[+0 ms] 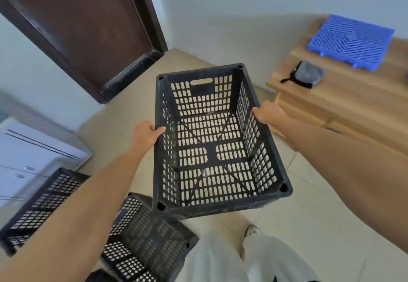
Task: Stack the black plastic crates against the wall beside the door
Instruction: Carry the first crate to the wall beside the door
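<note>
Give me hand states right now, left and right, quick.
Left hand: closed on the left long rim of the black crate, thumb inside.
Right hand: closed on the crate's right long rim; crate held up, empty.

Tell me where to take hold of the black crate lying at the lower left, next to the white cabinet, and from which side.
Grip the lower-left crate by its two long rims, one hand from each side, as the left hand and right hand hold the carried crate. Its perforated walls offer little else; whether it has handle slots cannot be told.
</note>
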`<state>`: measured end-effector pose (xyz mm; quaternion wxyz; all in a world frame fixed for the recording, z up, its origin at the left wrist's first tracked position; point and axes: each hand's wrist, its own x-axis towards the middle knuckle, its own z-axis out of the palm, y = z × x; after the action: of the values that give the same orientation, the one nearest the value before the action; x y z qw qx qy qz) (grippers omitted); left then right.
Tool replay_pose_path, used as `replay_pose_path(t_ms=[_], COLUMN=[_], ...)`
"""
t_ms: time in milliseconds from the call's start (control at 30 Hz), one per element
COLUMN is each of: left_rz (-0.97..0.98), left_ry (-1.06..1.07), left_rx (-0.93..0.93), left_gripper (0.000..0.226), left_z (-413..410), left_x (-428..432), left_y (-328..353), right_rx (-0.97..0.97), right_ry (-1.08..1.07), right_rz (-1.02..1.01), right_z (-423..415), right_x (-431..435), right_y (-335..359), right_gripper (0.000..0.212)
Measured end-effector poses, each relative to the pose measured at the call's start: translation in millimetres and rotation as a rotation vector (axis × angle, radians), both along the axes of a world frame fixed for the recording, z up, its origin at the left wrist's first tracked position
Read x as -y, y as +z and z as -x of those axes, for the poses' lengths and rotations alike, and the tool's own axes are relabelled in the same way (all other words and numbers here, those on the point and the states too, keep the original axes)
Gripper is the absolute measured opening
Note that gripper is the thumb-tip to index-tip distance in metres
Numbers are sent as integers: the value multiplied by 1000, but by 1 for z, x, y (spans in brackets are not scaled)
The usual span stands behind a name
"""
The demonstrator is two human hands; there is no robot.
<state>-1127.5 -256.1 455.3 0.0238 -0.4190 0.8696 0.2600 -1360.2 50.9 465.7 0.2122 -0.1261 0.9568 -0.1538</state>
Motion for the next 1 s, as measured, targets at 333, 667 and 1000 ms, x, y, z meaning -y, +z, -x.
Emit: replay_pose_path(t_ms=[333,667,1000], left_rz=[-33,-113,-232], left_ry=[20,9,36], left_rx=[125,261,300], left_gripper=[53,70,78], left_z=[186,390,566], left_x=[126,230,279], left_y=[-29,-75,-163], right_rx=[48,144,194], right_ry=[82,26,24], right_rz=[-41,-10,-116], right_z=[212,415,584], right_x=[152,262,325], right_y=[-26,-82,-167], right_gripper=[43,48,71])
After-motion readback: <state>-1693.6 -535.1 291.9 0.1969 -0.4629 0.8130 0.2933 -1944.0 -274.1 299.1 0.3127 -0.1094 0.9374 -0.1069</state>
